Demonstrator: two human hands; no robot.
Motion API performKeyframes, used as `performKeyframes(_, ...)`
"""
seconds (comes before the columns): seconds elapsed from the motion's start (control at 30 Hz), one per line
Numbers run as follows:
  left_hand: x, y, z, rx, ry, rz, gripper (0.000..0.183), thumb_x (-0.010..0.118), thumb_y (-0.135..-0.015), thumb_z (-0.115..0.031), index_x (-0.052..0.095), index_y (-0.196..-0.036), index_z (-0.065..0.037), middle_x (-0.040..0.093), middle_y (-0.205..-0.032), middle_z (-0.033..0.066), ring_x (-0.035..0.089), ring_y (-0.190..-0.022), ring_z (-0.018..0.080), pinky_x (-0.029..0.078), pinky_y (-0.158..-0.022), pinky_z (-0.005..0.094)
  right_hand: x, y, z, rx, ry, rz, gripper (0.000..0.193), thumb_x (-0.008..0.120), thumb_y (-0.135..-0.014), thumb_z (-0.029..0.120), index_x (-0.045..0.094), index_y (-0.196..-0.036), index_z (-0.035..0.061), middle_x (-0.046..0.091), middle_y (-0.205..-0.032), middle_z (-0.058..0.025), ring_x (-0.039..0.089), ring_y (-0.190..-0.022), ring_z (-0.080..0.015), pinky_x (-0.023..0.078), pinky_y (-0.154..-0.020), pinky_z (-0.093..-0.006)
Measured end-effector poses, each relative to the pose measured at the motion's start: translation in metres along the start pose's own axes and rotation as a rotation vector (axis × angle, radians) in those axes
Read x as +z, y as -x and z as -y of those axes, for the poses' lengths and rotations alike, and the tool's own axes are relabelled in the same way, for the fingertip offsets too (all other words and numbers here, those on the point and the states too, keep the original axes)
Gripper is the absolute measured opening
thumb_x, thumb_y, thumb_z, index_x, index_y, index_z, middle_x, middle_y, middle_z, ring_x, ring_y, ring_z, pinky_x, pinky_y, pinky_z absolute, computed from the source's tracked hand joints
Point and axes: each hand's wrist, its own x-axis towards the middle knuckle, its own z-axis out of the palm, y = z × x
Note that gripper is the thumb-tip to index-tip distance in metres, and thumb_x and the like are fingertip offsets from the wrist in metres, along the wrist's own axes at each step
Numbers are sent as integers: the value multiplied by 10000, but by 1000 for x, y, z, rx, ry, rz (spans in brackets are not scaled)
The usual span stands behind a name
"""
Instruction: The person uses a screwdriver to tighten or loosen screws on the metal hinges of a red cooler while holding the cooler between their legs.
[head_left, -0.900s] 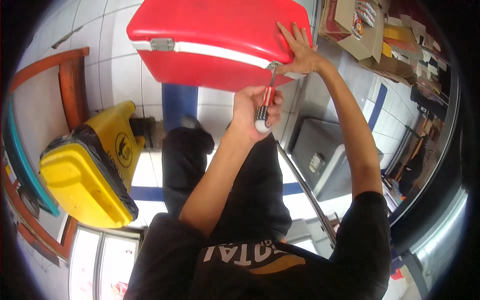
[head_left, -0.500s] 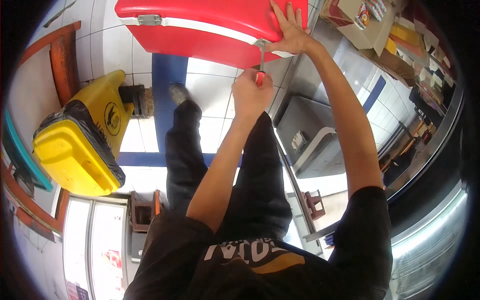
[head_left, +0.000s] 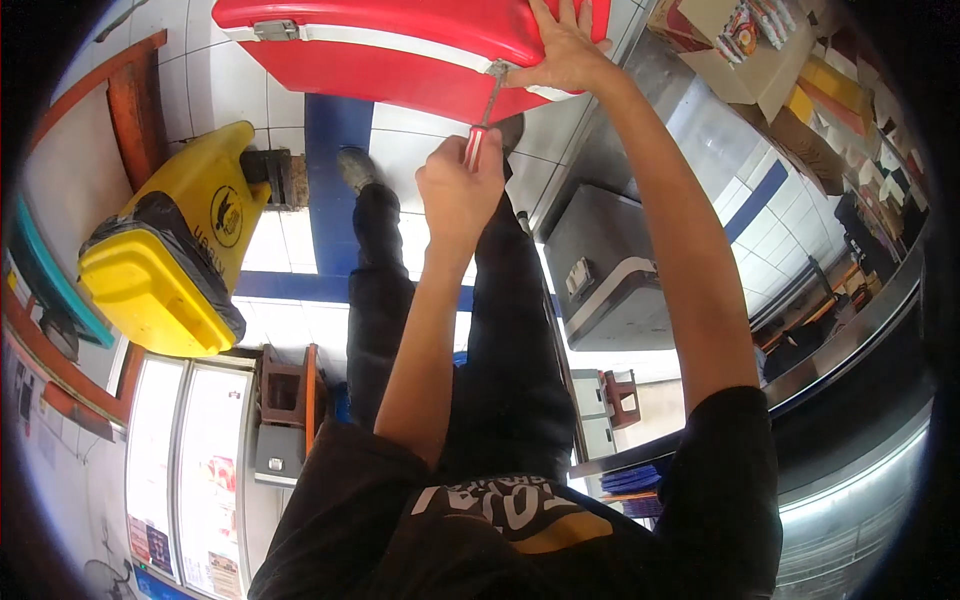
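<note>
A red cooler box (head_left: 360, 80) with a white band along its edge is at the top of the view. My left hand (head_left: 458, 190) is closed round the red and white handle of a screwdriver (head_left: 475, 147). The shaft slants up to a small metal fitting (head_left: 498, 69) on the white band, its tip at or just touching it. My right hand (head_left: 572, 58) lies on the right end of the cooler with fingers spread, the thumb beside that fitting. Further left on the same band sits a grey latch (head_left: 276, 30). My left fingertips are partly hidden.
A yellow bin (head_left: 165, 300) with a black liner is at left. To the right are a grey cooler (head_left: 615, 270) and an open cardboard box (head_left: 755, 60) of packets. A lit glass-door fridge (head_left: 212, 450) is at lower left, and my shoe (head_left: 356, 170) is on the tiles.
My left hand has shifted left and slightly down, and the screwdriver now slants with more of its handle showing. The cooler sits slightly higher and further left in view.
</note>
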Motion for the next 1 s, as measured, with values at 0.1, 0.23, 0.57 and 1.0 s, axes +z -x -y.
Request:
performKeyframes(0.1,-5,-5,-12,-488,625,302,431,598,-988,-393,682,-872,14,606,-617,67,514,-431,147,424,-429,292,-1,-1,-4,11,-14,-1,1521,883,-543,688,-51,-1653,232,-142,-1673,-293,-130,-1531,-525,76,-1114,-811)
performKeyframes(0.23,-18,-5,-15,-444,809,271,332,581,-1021,-301,695,-913,-8,618,-661,31,552,-501,128,443,-458,271,-1,-3,-3,0,-7,-7,1503,872,-549,695,-36,-1655,236,-118,-1680,-288,-101,-1539,-518,99,-1121,-802)
performKeyframes(0.57,13,3,-37,-74,-173,-94,343,648,-937,-305,676,-895,35,688,-757,174,663,-673,308,513,-648,406,-2,-4,-9,2,-41,-16,1507,858,-538,721,-28,-1657,236,-100,-1680,-294,-85,-1536,-531,94,-1110,-816)
performKeyframes(1.0,-10,-1,-30,388,-526,-245,333,690,-958,-313,688,-912,17,661,-728,131,673,-615,211,530,-580,385,4,2,-5,34,-77,-31,1478,851,-569,726,-26,-1656,240,-94,-1676,-304,-101,-1531,-537,70,-1121,-806)
